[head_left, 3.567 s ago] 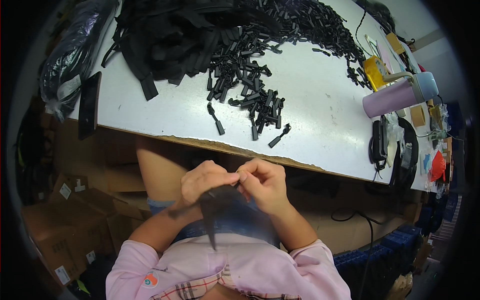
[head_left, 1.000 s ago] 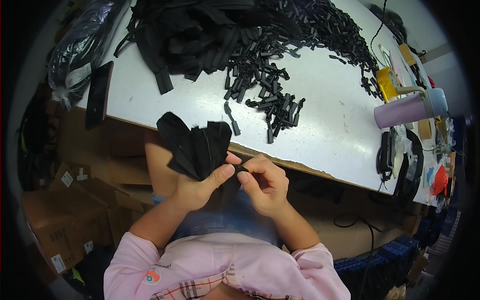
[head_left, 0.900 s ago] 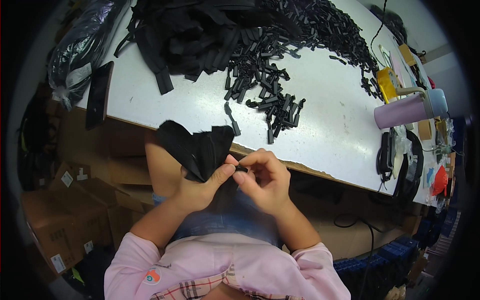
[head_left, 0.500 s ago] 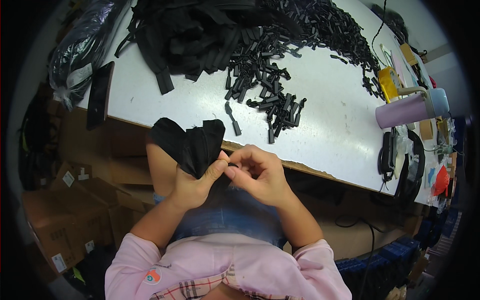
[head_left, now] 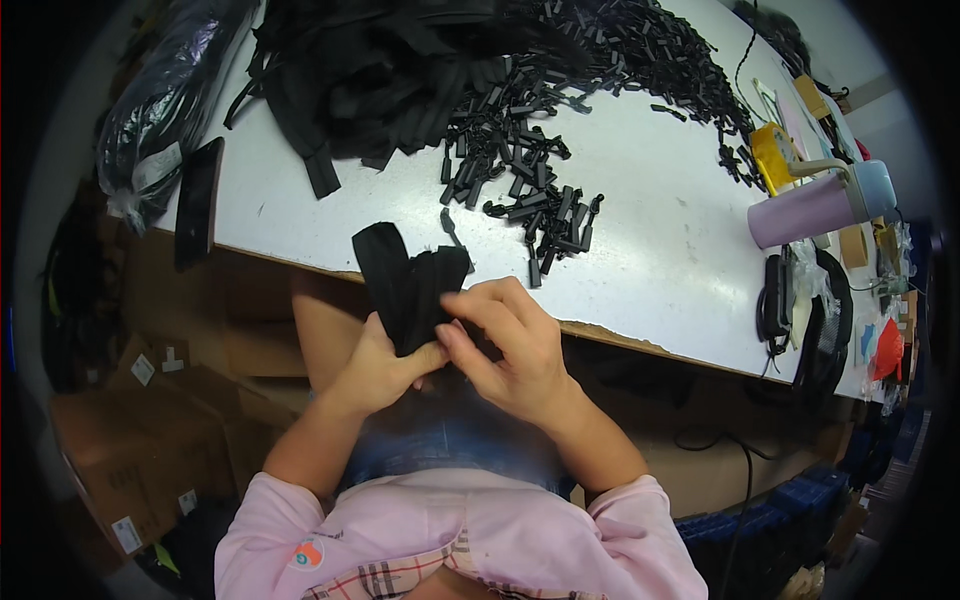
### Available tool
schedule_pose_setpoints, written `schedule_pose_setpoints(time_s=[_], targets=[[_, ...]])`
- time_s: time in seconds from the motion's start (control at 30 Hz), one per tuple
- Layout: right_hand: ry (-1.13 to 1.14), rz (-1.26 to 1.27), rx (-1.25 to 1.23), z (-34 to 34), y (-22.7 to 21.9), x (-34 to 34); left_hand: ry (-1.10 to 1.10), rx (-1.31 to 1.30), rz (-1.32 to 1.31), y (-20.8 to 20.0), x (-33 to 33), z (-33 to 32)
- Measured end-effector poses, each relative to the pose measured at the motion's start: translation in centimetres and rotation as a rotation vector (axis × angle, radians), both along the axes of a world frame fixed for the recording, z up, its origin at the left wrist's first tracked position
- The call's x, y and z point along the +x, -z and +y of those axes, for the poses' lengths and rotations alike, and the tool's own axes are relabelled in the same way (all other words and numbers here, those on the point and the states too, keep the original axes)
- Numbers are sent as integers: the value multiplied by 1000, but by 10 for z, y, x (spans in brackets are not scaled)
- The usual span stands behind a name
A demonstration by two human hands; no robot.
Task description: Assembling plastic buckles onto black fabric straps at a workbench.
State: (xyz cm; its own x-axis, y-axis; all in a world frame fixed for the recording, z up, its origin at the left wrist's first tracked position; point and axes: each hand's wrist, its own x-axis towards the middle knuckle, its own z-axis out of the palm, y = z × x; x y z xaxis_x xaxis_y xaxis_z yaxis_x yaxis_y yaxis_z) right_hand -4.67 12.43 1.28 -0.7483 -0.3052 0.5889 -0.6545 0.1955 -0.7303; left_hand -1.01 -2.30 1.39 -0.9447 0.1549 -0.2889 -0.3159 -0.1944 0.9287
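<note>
My left hand (head_left: pixel 385 365) is closed around the lower part of a folded black zipper (head_left: pixel 395 290), in front of the table edge. Two flaps of its fabric tape stand up above the fist. At the right side of the tape, my right hand (head_left: pixel 515 345) has its thumb and forefinger bent in a loose pinch; what lies between the fingertips is too small and dark to make out. A single black zipper pull (head_left: pixel 450 226) lies on the table just beyond the tape. Behind it is a loose group of similar zipper pulls (head_left: pixel 530 190).
A heap of black zipper tapes (head_left: pixel 370 90) covers the far left of the white table (head_left: pixel 660 240). A larger pile of pulls (head_left: pixel 640 60) spreads along the back. On the right lies a lilac tumbler (head_left: pixel 800 212). Cardboard boxes (head_left: pixel 150 450) stand at lower left.
The zipper has shifted slightly right and its flaps have drawn closer together. My right fingertips have moved up along its edge, away from the left thumb, and their pinch has loosened.
</note>
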Motion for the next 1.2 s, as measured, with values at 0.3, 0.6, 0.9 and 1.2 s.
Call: schedule_pose_setpoints(time_s=[0.3,0.6,0.9,1.2], targets=[[-282,-852,-398,11,-3,18,-70,110,244,-4,2,5],[-216,-902,-455,12,6,21,-17,-547,985,3,4,12],[593,161,530,47,-1,-28,-231,371,-53,-6,-5,13],[679,156,582,60,-3,-32,-117,128,60,3,-4,15]])
